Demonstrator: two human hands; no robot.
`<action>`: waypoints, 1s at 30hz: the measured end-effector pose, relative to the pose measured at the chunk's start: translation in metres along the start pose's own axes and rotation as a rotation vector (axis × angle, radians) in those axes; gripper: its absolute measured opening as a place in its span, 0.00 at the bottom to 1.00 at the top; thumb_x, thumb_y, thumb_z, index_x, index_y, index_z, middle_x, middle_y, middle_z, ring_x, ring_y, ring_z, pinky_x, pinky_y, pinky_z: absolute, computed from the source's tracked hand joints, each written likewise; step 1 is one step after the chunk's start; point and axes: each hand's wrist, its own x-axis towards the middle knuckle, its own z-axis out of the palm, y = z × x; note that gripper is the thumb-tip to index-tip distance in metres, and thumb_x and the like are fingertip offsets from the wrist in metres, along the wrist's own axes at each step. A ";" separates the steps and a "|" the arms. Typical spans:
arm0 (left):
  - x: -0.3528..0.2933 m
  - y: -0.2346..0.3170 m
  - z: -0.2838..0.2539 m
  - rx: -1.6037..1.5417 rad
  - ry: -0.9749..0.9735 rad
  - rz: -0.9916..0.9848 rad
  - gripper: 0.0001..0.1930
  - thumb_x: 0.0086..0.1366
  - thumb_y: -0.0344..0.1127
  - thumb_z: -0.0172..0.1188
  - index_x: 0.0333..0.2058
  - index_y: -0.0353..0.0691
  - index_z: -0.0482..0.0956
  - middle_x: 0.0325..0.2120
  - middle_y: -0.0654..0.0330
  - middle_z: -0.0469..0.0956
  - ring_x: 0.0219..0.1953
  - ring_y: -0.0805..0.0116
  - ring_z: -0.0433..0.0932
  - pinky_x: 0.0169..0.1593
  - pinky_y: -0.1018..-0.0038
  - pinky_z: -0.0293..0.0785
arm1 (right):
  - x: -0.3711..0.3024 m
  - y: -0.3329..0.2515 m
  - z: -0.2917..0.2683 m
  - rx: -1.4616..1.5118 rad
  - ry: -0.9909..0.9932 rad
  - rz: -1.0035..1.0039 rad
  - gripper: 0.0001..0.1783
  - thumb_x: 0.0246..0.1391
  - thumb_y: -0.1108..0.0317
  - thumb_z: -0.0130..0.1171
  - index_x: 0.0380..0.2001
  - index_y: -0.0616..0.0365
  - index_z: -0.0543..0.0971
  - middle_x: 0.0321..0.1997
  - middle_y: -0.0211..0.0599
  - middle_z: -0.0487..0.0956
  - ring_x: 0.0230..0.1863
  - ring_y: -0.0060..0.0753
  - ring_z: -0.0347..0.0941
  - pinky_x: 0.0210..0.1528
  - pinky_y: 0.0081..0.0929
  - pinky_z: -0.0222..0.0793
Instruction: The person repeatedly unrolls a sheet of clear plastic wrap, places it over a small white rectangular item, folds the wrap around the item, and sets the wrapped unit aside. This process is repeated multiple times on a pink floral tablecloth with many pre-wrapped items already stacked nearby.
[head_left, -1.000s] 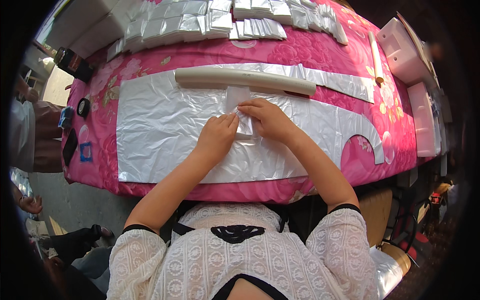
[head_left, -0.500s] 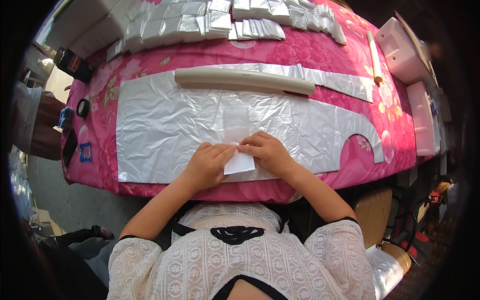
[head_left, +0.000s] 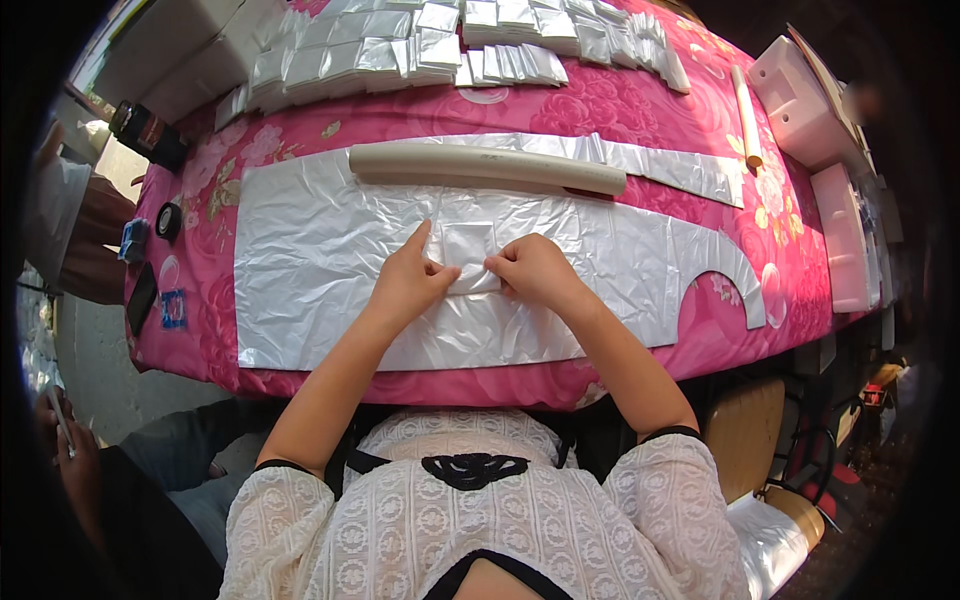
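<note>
A small folded packet of thin whitish plastic film (head_left: 468,243) lies in front of me on a large stack of flat, crinkled silvery-white plastic bags (head_left: 310,270). My left hand (head_left: 408,278) pinches the packet's lower left corner between thumb and curled fingers, its index finger stretched away from me. At the lower right edge, the fingers of my right hand (head_left: 535,270) are closed on the same film. A long pale tube (head_left: 485,166) rests across the far part of the bags, beyond both hands.
Rows of folded silvery packets (head_left: 350,45) line the table's far side. White foam boxes (head_left: 805,105) and a thin stick (head_left: 747,118) are at right. Black tape (head_left: 168,221), a phone (head_left: 142,298) and a dark jar (head_left: 148,133) sit left. Another person's hand (head_left: 75,450) shows lower left.
Both hands have moved away from me, up over the film. The flap near the front edge is now folded over into a squarish packet, and my left index finger has stretched out.
</note>
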 end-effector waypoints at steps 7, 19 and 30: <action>-0.015 0.011 0.008 0.288 0.186 0.258 0.39 0.51 0.31 0.62 0.59 0.28 0.53 0.47 0.44 0.69 0.41 0.61 0.75 0.42 0.71 0.71 | 0.001 0.000 0.000 -0.062 0.015 0.015 0.16 0.47 0.59 0.55 0.19 0.61 0.81 0.12 0.35 0.76 0.15 0.26 0.73 0.24 0.24 0.68; 0.001 -0.006 0.050 0.730 0.070 0.484 0.53 0.48 0.60 0.56 0.60 0.23 0.44 0.62 0.39 0.44 0.66 0.49 0.40 0.66 0.57 0.34 | 0.006 0.004 0.006 -0.059 0.037 0.000 0.15 0.46 0.60 0.57 0.22 0.63 0.81 0.14 0.37 0.76 0.16 0.26 0.74 0.23 0.23 0.69; 0.002 -0.014 0.053 0.699 0.070 0.522 0.61 0.47 0.66 0.55 0.61 0.26 0.31 0.63 0.40 0.36 0.66 0.47 0.35 0.65 0.55 0.31 | -0.027 0.005 0.014 -0.422 0.293 -0.141 0.12 0.39 0.63 0.62 0.27 0.59 0.76 0.26 0.42 0.77 0.30 0.43 0.75 0.33 0.35 0.70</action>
